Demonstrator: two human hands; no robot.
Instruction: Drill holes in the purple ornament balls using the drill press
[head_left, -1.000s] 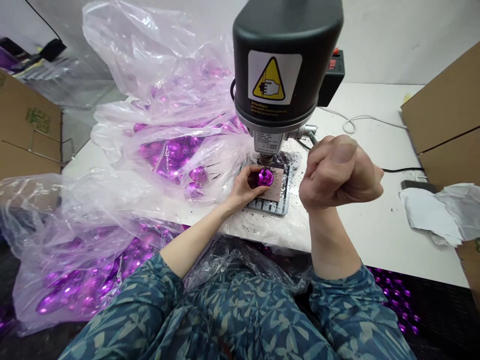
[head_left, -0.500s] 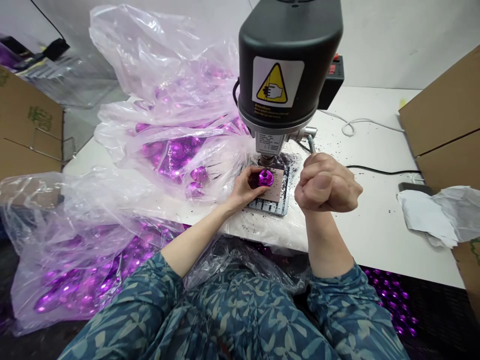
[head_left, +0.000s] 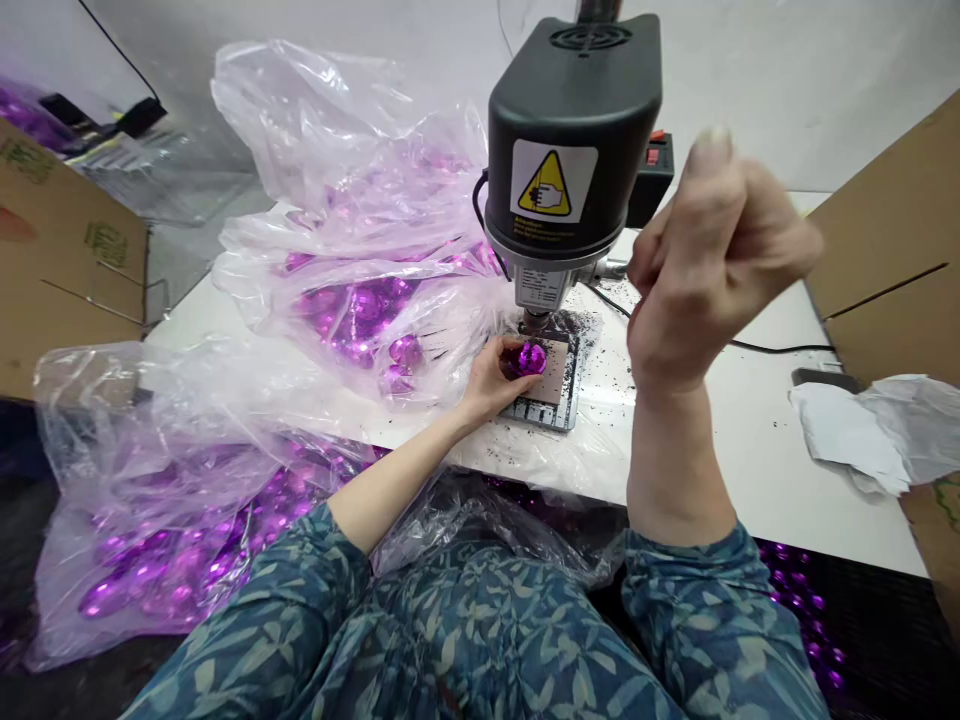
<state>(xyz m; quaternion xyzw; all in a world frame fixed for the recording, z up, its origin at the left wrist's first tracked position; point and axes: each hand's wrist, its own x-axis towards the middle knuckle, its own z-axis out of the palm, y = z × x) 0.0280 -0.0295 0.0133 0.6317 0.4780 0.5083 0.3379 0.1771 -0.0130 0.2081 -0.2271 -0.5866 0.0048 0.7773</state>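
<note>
Between thumb and fingers, my left hand (head_left: pixel 495 380) grips a shiny purple faceted ball (head_left: pixel 533 357) on a pinkish-brown pad (head_left: pixel 553 375). The pad lies on the slotted metal base (head_left: pixel 549 414) of a small black drill press (head_left: pixel 574 120). Just above the ball sits the chuck (head_left: pixel 535 319); its lower end is partly hidden. My right hand (head_left: pixel 716 265) is closed in a raised fist to the right of the press, round its feed lever. The hand hides most of that lever; its hub (head_left: pixel 613 269) shows beside the motor housing.
Clear plastic bags (head_left: pixel 352 250) of purple balls cover the table's left side. Another bag (head_left: pixel 187 540) hangs lower left. Cardboard boxes (head_left: pixel 892 220) stand at both sides. White paper (head_left: pixel 847 435) lies at right. Dark shavings (head_left: pixel 592 340) surround the base, and a black cable (head_left: pixel 780 348) crosses behind.
My right hand has swung up and away to the right with the lever. The chuck has risen off the ball. My left hand keeps the ball in about the same place.
</note>
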